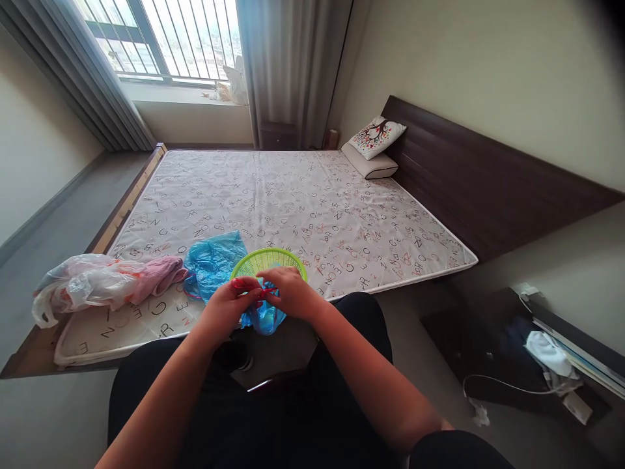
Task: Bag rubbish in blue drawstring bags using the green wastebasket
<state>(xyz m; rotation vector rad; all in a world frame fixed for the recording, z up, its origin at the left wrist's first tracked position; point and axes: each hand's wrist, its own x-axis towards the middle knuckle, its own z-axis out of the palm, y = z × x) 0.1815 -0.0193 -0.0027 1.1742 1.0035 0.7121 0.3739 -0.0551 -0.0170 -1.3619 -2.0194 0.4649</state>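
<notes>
While both bare hands met in front of the lime-green plastic basket point(270, 251), the left hand point(228, 296) pinched a thin red strip point(266, 292) between thumb and fingertips, and the right hand point(293, 294) gripped its other side with bent fingers, the right fingertips being partly hidden. Crumpled blue plastic film point(265, 319) hung just below the fingers; whether it was joined to the strip could not be told. With the strip between the two hands, its handling was judged to be under way and unfinished; letting it go, at least, was left, and no finished piece could be made out, the basket's interior being largely covered by the hands. Just left of the basket, a blue plastic bag point(215, 260) lay on the letter-printed mattress point(293, 202), beside a pink cloth point(159, 277) and a translucent white plastic bag point(95, 283). Farther out, a tree-patterned cushion point(377, 135) leaned on a pale pillow point(368, 163) near the dark headboard point(469, 176), and grey curtains point(288, 65) flanked the barred window point(190, 39).
</notes>
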